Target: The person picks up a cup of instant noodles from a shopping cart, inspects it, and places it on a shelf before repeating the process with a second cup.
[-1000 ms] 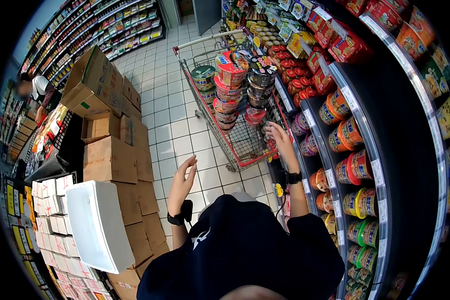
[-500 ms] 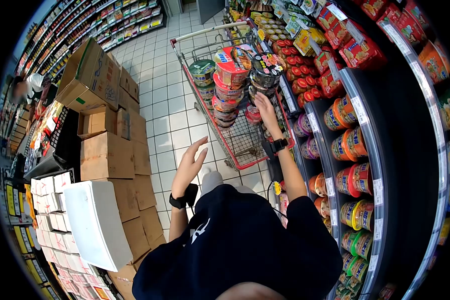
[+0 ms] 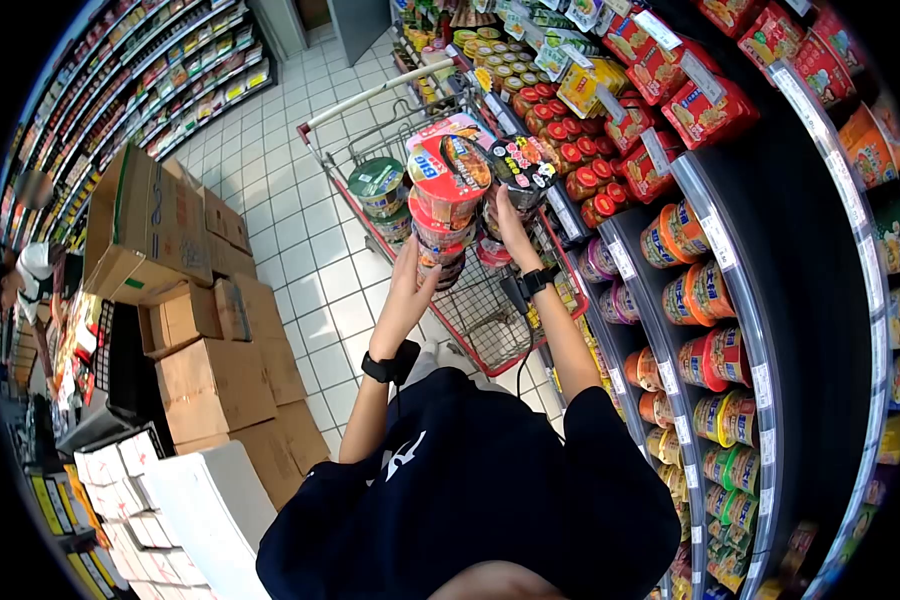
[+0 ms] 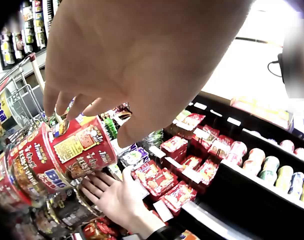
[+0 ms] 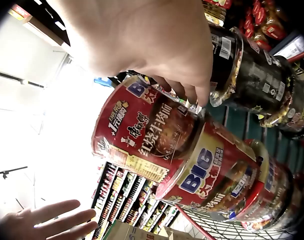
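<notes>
Red instant noodle tubs (image 3: 452, 172) stand stacked in a shopping cart (image 3: 370, 98), beside a stack of black noodle tubs (image 3: 523, 165) and green ones (image 3: 377, 183). My left hand (image 3: 405, 300) is at the near left side of the red stack, fingers extended. On the other side, my right hand (image 3: 511, 230) reaches between the red and black stacks. In the right wrist view its fingers (image 5: 184, 92) lie along the upper red tub (image 5: 147, 127). The left wrist view shows the left palm (image 4: 137, 55) over the red tubs (image 4: 82, 147), fingertips partly hidden behind them.
Shelves of noodle tubs (image 3: 715, 360) run along the right, with red-lidded jars (image 3: 590, 180) beside the cart. Cardboard boxes (image 3: 215, 385) and a white box (image 3: 220, 510) are stacked on the left. Another person (image 3: 35, 275) is at the far left.
Both hands have moved forward to the red tub stack, the right one passing in between the red and black tubs. My body has come closer to the cart.
</notes>
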{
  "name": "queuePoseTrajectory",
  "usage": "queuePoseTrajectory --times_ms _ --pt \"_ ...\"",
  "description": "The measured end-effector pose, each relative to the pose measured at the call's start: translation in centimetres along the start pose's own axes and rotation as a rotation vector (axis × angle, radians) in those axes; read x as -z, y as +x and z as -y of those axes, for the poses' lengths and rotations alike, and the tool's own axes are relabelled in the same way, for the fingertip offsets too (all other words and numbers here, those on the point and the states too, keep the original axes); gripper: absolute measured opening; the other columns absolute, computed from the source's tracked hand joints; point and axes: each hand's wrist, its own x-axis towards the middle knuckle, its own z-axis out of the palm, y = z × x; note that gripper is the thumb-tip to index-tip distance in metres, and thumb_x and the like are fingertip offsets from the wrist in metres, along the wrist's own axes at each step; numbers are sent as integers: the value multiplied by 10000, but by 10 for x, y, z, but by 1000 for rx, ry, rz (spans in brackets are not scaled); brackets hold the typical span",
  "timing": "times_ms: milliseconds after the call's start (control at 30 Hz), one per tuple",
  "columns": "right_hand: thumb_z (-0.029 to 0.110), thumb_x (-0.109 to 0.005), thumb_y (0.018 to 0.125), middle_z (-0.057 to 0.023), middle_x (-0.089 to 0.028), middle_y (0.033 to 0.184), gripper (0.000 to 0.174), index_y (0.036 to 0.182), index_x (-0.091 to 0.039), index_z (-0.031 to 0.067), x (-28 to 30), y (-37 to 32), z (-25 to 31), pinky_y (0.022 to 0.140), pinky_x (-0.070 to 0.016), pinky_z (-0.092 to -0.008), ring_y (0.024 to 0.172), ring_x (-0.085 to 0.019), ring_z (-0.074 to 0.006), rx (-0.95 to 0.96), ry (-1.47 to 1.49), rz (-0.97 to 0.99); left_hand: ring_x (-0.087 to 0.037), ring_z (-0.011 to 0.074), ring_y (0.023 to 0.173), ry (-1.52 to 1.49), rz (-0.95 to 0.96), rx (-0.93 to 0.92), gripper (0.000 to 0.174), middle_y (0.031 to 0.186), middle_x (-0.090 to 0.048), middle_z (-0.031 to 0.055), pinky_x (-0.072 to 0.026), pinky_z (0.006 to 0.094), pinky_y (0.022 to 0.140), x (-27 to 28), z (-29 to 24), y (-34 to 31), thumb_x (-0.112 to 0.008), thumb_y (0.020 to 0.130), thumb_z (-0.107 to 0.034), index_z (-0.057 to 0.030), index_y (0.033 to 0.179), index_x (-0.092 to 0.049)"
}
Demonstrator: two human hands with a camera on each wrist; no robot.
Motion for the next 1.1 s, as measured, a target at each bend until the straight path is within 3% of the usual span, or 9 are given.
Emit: queuePoseTrajectory --times_ms 67,167,367,433,500,533,567,633,1100 --pt "718 -236 902 -193 -148 1546 955 1483 -109 -30 0 5 -2 1156 -159 -393 1429 -166 -291 -38 -109 -85 -342 393 1342 172 -73 -55 689 1402 -375 311 -291 403 1096 -2 12 19 -605 921 -258 90 1412 -271" --pt "706 -215 913 -179 -109 1556 947 1480 -84 -42 -2 19 -13 1160 -123 -366 1438 -113 -279 -20 -123 -112 -368 452 1293 214 -117 -79 700 1362 -396 334 -303 464 1075 -2 38 42 -620 892 -255 122 1382 -293" --pt "664 -177 943 -131 -86 1563 892 1484 -60 -34 -4 28 -31 1156 -115 -336 1436 -98 -234 15 84 -64 -444 441 1214 179 -96 -88 828 1269 -481 322 -325 475 1038 2 68 88 -709 817 -363 133 1356 -323" --pt "675 -175 936 -194 -94 1557 918 1468 -102 -69 -30 7 12 1151 -137 -341 1440 -106 -273 -31 4 -228 -463 428 1197 187 -13 -87 833 1254 -493 311 -324 474 1032 0 75 101 -722 806 -357 112 1366 -322" --pt "688 -161 927 -206 -86 1556 934 1470 -69 -66 -24 15 -2 1156 -121 -359 1443 -83 -294 -36 -15 -180 -476 411 1184 173 -15 -120 843 1237 -515 276 -328 478 1018 -3 76 109 -738 790 -358 88 1373 -323" --pt "666 -153 940 -140 19 1572 893 1480 46 -16 -30 13 13 1166 -60 -363 1447 8 -252 -45 -14 -177 -479 402 1180 109 9 -68 840 1237 -522 259 -339 473 1004 -2 73 111 -748 782 -346 75 1375 -327" --pt "697 -146 921 -221 -106 1549 933 1474 -99 -52 -39 3 25 1157 -116 -385 1443 -80 -316 -94 -99 -236 -482 393 1176 45 33 -14 838 1237 -529 242 -351 468 990 -1 71 114 -758 774 -333 63 1377 -330" --pt "692 -151 924 -219 -124 1546 924 1474 -121 -49 -36 4 27 1157 -118 -379 1441 -94 -312 -52 -128 -151 -499 371 1151 -62 51 -36 831 1230 -542 220 -367 451 978 -1 80 121 -771 767 -302 52 1379 -335" --pt "704 -163 914 -194 -217 1520 921 1464 -192 -34 -47 -7 21 1151 -145 -374 1416 -186 -269 32 -151 -277 -544 315 1132 -358 88 -57 646 1216 -566 201 -414 386 957 11 86 125 -750 792 -200 38 1308 -443"
